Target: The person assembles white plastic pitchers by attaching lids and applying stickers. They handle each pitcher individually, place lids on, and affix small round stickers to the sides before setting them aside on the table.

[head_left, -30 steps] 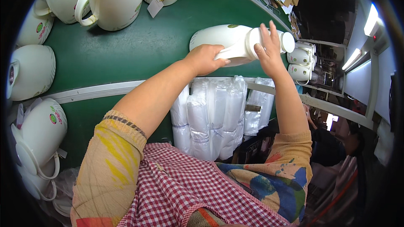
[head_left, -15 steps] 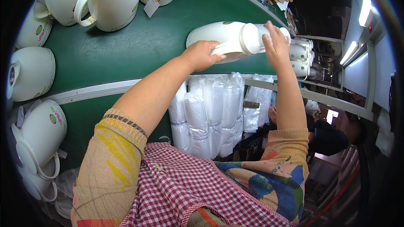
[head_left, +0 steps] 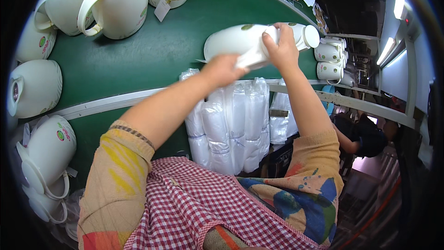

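Note:
A white insulated jug (head_left: pixel 231 41) lies tilted over on the green work surface in front of me, its lid end toward the right. My left hand (head_left: pixel 223 70), smeared by motion, is closed at the jug's handle. Around the lid end wraps my right hand (head_left: pixel 283 48), fingers over the top, hiding most of the lid. Just beyond it, a second white jug (head_left: pixel 303 36) lies partly hidden behind my right hand.
Several white jugs (head_left: pixel 122 7) stand at the far left, one with a paper tag (head_left: pixel 162 9). More jugs (head_left: pixel 51 146) sit at the near left. Rolled clear plastic bags (head_left: pixel 222 129) hang over the front metal rail (head_left: pixel 106 103). Stacked jugs (head_left: pixel 329 60) and another person (head_left: pixel 360 134) are at the right.
My right hand has moved left from beside the second jug onto the lid end of the held jug. My left hand has shifted slightly down and left, blurring.

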Demonstrator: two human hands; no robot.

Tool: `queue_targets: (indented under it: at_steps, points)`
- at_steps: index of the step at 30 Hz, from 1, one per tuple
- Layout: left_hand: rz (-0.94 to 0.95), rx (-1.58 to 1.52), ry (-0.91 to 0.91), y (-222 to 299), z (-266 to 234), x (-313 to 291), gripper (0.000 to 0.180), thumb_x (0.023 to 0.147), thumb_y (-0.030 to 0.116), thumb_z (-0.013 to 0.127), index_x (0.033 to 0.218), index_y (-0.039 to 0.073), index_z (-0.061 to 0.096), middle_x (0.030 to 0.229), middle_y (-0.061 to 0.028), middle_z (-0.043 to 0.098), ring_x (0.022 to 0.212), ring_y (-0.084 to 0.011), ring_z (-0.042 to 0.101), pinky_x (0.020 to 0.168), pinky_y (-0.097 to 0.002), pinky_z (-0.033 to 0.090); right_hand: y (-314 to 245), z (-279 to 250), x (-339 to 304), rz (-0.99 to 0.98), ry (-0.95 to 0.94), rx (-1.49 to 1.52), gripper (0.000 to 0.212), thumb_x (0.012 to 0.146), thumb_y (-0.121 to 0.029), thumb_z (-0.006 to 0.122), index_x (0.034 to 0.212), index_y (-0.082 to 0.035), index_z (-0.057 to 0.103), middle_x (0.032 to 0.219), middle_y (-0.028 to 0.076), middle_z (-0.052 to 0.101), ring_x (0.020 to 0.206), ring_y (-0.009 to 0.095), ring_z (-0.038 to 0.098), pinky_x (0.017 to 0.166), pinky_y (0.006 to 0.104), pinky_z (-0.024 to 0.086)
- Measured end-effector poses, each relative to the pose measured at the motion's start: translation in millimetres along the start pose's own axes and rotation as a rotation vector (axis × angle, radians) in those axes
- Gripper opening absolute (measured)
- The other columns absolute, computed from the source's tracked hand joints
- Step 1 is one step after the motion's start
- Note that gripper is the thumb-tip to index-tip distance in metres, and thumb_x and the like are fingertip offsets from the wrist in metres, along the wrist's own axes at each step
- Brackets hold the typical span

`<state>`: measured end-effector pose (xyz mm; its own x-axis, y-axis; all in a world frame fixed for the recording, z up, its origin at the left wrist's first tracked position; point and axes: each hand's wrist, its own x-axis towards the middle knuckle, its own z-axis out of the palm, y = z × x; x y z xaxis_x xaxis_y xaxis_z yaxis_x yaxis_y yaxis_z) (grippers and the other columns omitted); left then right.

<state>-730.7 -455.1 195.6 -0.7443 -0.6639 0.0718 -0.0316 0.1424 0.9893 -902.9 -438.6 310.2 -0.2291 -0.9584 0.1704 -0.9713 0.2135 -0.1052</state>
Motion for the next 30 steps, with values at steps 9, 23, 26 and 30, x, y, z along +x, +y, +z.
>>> queue_targets:
  at_steps: [9, 23, 26, 30]
  points:
    - [-0.038, -0.193, -0.156, -12, -39, 22, 0.037, 0.078, 0.034, 0.071, 0.095, 0.001, 0.068, 0.077, -0.0077, 0.067, 0.068, -0.0180, 0.062, 0.065, -0.0331, 0.050, 4, -2, 6, -0.438, -0.012, 0.081, 0.044, 0.077, -0.031, 0.064, 0.115, -0.008, 0.061, 0.119, 0.012, 0.059, 0.113, 0.034, 0.051, 0.096, 0.0452, 0.041]
    - [0.002, -0.012, 0.088, -1, -8, -7, 0.034, 0.078, 0.034, 0.069, 0.091, 0.004, 0.068, 0.077, -0.0182, 0.067, 0.071, -0.0318, 0.065, 0.066, -0.0379, 0.051, 7, 4, -24, -0.344, 0.129, 0.079, 0.045, 0.077, -0.033, 0.064, 0.116, -0.010, 0.062, 0.119, 0.012, 0.057, 0.109, 0.034, 0.053, 0.095, 0.0420, 0.043]
    - [0.006, 0.074, 0.174, 5, 2, -12, 0.033, 0.078, 0.036, 0.068, 0.090, 0.005, 0.067, 0.076, -0.0196, 0.066, 0.071, -0.0363, 0.064, 0.064, -0.0412, 0.051, 0, 14, -27, -0.160, 0.236, 0.077, 0.042, 0.080, -0.029, 0.065, 0.117, -0.009, 0.062, 0.119, 0.014, 0.057, 0.109, 0.034, 0.053, 0.095, 0.0432, 0.042]
    - [0.093, -0.055, 0.258, 8, -21, -21, 0.029, 0.078, 0.030, 0.072, 0.088, 0.003, 0.066, 0.070, -0.0112, 0.063, 0.062, -0.0191, 0.058, 0.061, -0.0344, 0.048, 41, 31, -13, -0.160, 0.577, 0.140, 0.042, 0.086, -0.017, 0.064, 0.124, -0.002, 0.052, 0.127, 0.019, 0.049, 0.114, 0.033, 0.051, 0.099, 0.0436, 0.040]
